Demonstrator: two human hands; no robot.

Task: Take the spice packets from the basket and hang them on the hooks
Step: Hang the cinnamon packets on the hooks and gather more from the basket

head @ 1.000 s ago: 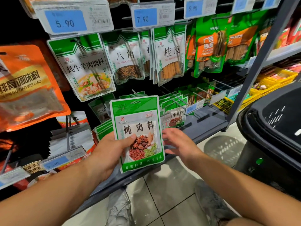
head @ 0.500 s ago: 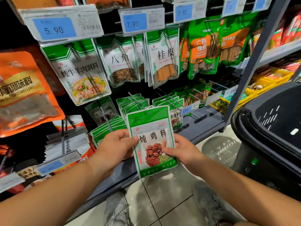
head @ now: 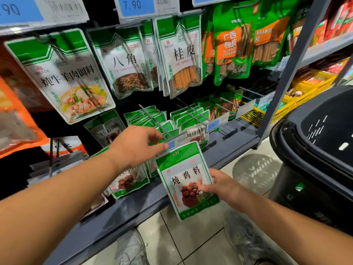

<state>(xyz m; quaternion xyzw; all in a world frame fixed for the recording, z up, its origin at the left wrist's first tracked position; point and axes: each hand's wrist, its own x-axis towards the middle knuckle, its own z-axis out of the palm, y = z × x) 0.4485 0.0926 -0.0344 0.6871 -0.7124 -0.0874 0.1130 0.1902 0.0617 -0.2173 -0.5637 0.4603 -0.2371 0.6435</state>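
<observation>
Left hand [head: 136, 144] is up at the lower row, fingers curled, thumb and forefinger nipping the little tag [head: 172, 144] at the front end of a hook [head: 152, 121]. How firm that nip is, hard to tell, the tag is blurred. Right hand [head: 219, 185] has the spice packet [head: 188, 180]: thumb pressed on the front over the printed picture, the other fingers tucked behind its right edge. The packet sits tilted, top leaning left, its green top strip just under the tag and the left thumb, not on the hook. Whether packet and tag touch, can't say.

Behind the left hand, that hook is loaded with a row of green packets [head: 145, 116], and a neighbouring row [head: 191, 115] sits just to the right with its own blue tag. More packets [head: 129, 180] hang below the left wrist, partly covered by the forearm. Up top, bigger bags: a stew-mix bag [head: 63, 77], star anise [head: 126, 62], cinnamon bark [head: 181, 54], under a price card [head: 136, 5] reading 7.90. The black basket [head: 315, 150] stands on the right, well apart from both hands. Dark shelf edge [head: 133, 209] runs under the arms, a grey shoe [head: 246, 240] on the tiled floor
</observation>
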